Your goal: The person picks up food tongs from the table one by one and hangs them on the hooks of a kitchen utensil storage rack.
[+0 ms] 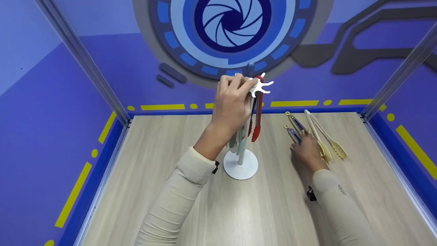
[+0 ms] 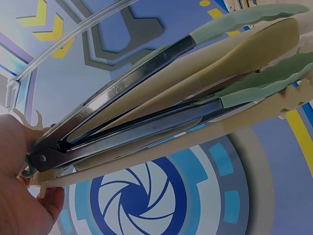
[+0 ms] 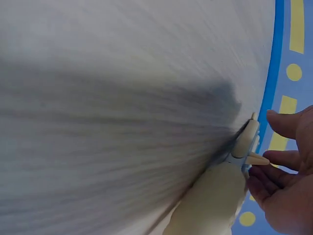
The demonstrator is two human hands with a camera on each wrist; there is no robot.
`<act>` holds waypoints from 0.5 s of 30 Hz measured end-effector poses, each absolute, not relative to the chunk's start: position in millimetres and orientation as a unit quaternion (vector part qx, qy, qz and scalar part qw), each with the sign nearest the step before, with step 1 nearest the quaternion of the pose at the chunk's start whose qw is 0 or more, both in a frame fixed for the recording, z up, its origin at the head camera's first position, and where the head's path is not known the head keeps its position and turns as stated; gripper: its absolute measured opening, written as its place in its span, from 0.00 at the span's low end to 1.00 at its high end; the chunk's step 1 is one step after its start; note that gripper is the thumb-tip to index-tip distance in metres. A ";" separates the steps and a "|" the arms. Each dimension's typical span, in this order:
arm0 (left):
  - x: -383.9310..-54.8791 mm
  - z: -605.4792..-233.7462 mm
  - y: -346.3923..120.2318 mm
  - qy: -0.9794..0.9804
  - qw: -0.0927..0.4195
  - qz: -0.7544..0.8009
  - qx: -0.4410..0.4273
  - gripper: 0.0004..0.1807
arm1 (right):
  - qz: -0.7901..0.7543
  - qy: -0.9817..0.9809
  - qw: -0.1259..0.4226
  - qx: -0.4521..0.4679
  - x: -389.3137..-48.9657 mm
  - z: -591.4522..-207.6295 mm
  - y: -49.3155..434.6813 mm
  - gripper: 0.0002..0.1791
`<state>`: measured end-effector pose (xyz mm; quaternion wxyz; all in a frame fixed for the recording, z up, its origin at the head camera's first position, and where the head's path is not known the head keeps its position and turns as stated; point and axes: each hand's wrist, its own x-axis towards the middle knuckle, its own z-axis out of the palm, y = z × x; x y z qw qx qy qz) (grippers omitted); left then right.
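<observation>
My left hand point(image 1: 233, 99) grips the top of a white utensil stand point(image 1: 260, 87), fingers curled over its hooks. Red-tipped tongs point(image 1: 258, 114) hang on the stand's right side. In the left wrist view, green-tipped steel tongs point(image 2: 159, 132) and beige tongs point(image 2: 249, 51) hang close by the palm. On the table at right, my right hand point(image 1: 309, 150) reaches over small tongs point(image 1: 293, 135) with a ring at the end. The right wrist view shows its thumb apart from the fingers, whose tips are right at cream-coloured tongs point(image 3: 208, 200).
Another ringed pair of tongs point(image 1: 297, 123) and white tongs with yellowish tips point(image 1: 317, 128) lie beyond the right hand. The stand's round white base point(image 1: 240, 172) rests on the wooden table point(image 1: 164, 143). Blue-purple panels point(image 1: 112, 68) enclose the back and sides.
</observation>
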<state>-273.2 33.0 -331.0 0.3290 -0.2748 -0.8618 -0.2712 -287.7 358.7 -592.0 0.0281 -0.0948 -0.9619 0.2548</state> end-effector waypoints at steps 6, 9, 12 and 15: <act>-271.9 -330.2 32.8 -0.862 0.325 -0.276 -0.273 0.15 | 0.230 -0.967 0.034 -0.100 -291.6 -595.0 359.1 0.27; -271.7 -330.2 33.1 -0.862 0.327 -0.277 -0.272 0.15 | 0.220 -0.970 0.033 -0.095 -293.5 -594.9 359.3 0.23; -272.1 -331.2 33.6 -0.860 0.330 -0.278 -0.273 0.15 | 0.190 -0.977 0.038 -0.084 -295.3 -596.2 359.0 0.18; -272.8 -332.5 33.5 -0.858 0.330 -0.280 -0.275 0.15 | 0.149 -0.985 0.041 -0.074 -297.5 -598.2 356.8 0.14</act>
